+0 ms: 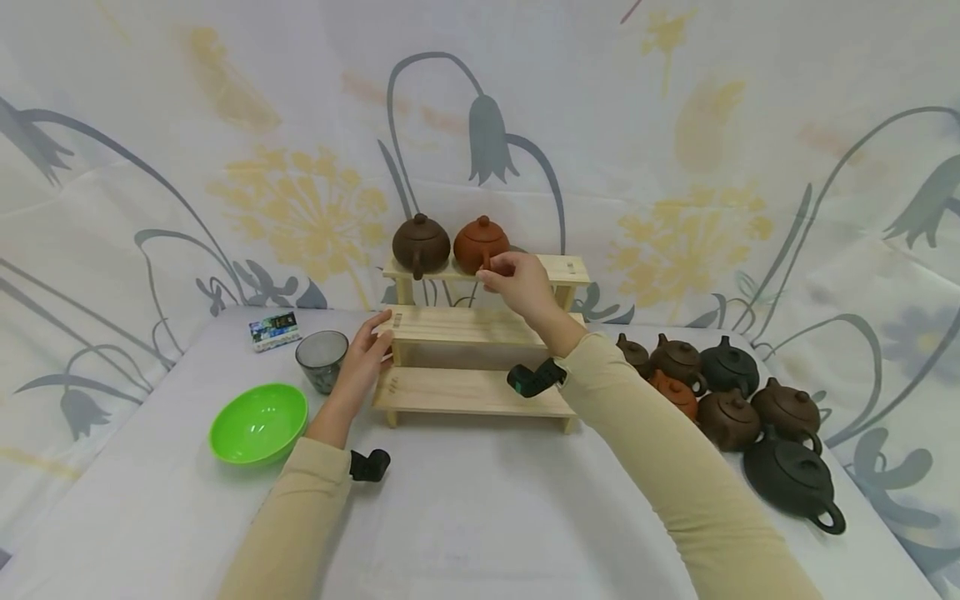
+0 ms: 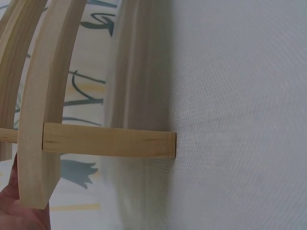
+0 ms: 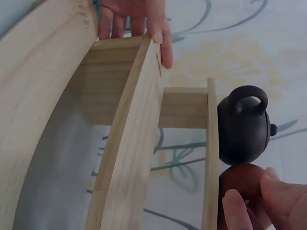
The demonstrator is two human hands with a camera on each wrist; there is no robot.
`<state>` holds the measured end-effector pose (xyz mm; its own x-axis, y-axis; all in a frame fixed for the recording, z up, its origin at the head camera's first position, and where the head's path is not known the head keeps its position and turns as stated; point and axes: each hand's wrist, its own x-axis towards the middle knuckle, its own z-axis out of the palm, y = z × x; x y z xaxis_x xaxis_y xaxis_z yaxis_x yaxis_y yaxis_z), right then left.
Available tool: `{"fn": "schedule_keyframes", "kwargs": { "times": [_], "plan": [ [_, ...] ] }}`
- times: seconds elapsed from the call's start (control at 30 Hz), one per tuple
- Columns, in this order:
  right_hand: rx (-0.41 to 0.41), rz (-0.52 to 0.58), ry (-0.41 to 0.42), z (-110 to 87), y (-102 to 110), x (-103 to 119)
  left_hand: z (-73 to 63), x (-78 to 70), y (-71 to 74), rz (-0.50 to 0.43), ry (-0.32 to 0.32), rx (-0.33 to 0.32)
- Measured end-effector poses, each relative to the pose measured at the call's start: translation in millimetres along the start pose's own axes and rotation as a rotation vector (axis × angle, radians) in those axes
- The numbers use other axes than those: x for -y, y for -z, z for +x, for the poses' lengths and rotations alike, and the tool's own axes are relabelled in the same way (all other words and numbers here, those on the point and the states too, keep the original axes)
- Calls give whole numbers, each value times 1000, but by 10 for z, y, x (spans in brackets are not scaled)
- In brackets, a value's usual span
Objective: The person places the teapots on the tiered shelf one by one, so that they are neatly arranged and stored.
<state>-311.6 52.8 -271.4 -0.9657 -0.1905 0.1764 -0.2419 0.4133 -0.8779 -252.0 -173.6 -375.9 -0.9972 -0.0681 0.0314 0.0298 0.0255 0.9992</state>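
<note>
A three-tier wooden shelf (image 1: 465, 327) stands mid-table. On its top tier sit a dark brown teapot (image 1: 421, 243) and a red-brown teapot (image 1: 477, 242) side by side. My right hand (image 1: 501, 268) pinches the red-brown teapot at its near side. The right wrist view shows my fingertips (image 3: 235, 207) on the red-brown teapot (image 3: 242, 182), with the dark brown teapot (image 3: 242, 127) just beyond it. My left hand (image 1: 375, 340) grips the left end of the middle tier, thumb on top. The left wrist view shows only the shelf's side frame (image 2: 41, 120) and a bit of palm.
A green bowl (image 1: 258, 422), a grey glass cup (image 1: 322, 360) and a small printed pack (image 1: 273, 330) lie left of the shelf. Several brown, red and dark teapots (image 1: 720, 392) cluster at the right, the largest one (image 1: 791, 479) nearest. A flowered cloth hangs behind.
</note>
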Motion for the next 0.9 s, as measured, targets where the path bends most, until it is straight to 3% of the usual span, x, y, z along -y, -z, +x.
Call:
{"fn": "schedule_keyframes", "kwargs": {
  "times": [0.27, 0.4, 0.67, 0.9],
  "plan": [
    [-54, 20, 27, -53, 45, -28, -5, -8, -5, 9, 4, -2],
    [-71, 95, 36, -89, 93, -49, 1, -5, -2, 6, 1, 0],
    [-78, 195, 48, -198, 269, -159, 7, 0, 2, 8, -1, 2],
    [-62, 236, 8, -328, 410, -291, 14, 19, 8, 29, 2, 6]
  ]
}}
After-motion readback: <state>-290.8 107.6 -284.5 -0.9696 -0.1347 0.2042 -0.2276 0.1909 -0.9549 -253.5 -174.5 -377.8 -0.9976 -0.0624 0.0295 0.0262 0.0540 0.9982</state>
